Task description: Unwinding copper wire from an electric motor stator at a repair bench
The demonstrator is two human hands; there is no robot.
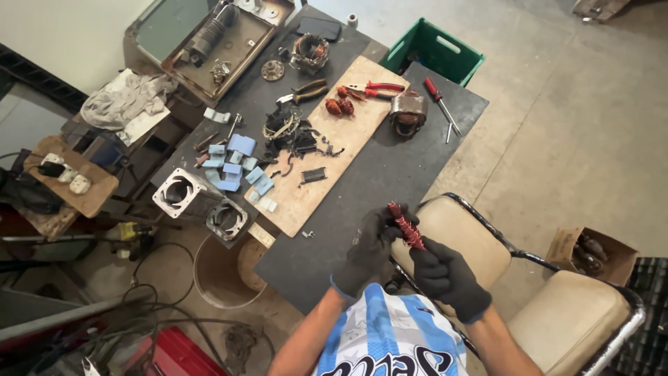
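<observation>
Wire bundle (406, 224): red-brown coil of wire, held between both gloved hands above the near edge of the counter, just beside the chair.
Counter (390, 174): dark top, long and slanted in the view, crowded at its far end.
Chair (465, 240): cream padded seat with a metal frame, pressed against the counter's near right edge, right under the hands.
Board (334, 150): pale wood plank lying on the counter, strewn with black scraps and blue paper pieces (240, 163).
Crate (433, 56): green plastic, on the floor beyond the counter's far corner.
Motor housings (202, 202): two grey metal frames at the counter's left edge.
Stator (408, 113): small wound metal core, right of the board.
Pliers (372, 89): red-handled, on the board's far end.
Screwdriver (438, 101): red handle, near the stator.
Left hand (372, 244): dark glove, fingers closed on the bundle's upper part.
Right hand (442, 273): dark glove, pinching the bundle's lower end.
</observation>
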